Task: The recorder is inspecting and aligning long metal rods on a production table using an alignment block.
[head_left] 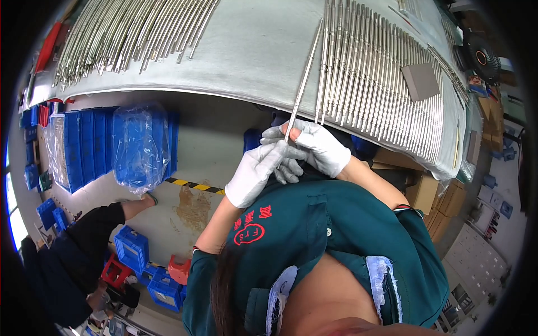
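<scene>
Both my hands wear white gloves with grey palms and meet just off the near edge of the table. A slim, stepped metal shaft (303, 84) slants up and away from them over the tabletop. My left hand (259, 169) is closed on its near end. My right hand (320, 147) pinches the same shaft slightly farther up, with a bare thumb tip showing. Right of the shaft lies a dense row of similar silver shafts (364, 73) side by side. Another batch of metal shafts (134, 36) lies at the far left of the table.
A grey block (420, 82) rests on the right-hand row. At far right stands a black fan (481, 56). Blue crates (89, 148), some under clear plastic, are stacked at left below the table. A person in dark clothes (73, 252) is at lower left. Cardboard boxes (445, 199) stand at right.
</scene>
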`<state>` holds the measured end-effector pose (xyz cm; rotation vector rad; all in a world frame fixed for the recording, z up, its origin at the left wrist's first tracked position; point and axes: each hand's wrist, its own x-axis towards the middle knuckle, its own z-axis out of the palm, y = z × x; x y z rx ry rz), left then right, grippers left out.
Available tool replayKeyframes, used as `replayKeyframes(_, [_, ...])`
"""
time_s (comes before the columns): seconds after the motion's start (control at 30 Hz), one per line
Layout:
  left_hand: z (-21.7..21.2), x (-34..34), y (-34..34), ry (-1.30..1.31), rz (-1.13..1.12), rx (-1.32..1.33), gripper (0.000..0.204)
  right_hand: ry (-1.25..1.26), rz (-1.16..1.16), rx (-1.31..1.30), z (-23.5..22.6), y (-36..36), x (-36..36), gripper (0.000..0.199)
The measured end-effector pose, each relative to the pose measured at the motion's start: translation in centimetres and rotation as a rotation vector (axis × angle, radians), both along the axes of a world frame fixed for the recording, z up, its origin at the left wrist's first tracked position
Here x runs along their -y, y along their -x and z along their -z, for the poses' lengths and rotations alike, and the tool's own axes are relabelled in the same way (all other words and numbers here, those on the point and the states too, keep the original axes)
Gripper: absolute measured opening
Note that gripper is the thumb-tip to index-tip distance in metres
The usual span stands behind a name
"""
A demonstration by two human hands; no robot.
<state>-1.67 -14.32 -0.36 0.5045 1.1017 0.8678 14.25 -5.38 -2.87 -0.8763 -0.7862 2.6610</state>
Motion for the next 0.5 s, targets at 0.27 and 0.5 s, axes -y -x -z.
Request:
replayKeyframes(0.27, [0.3,0.2,0.0,-0.019,-0.003,0.011,0.045,-0.011,0.034,-0.03,-0.5,0.3,0.7,0.044])
replayKeyframes(0.5, [0.3,0.1,0.0,-0.037,0.036,-0.033,0.043,0.023,-0.004,-0.027,0.0,0.0,0.4,0.042])
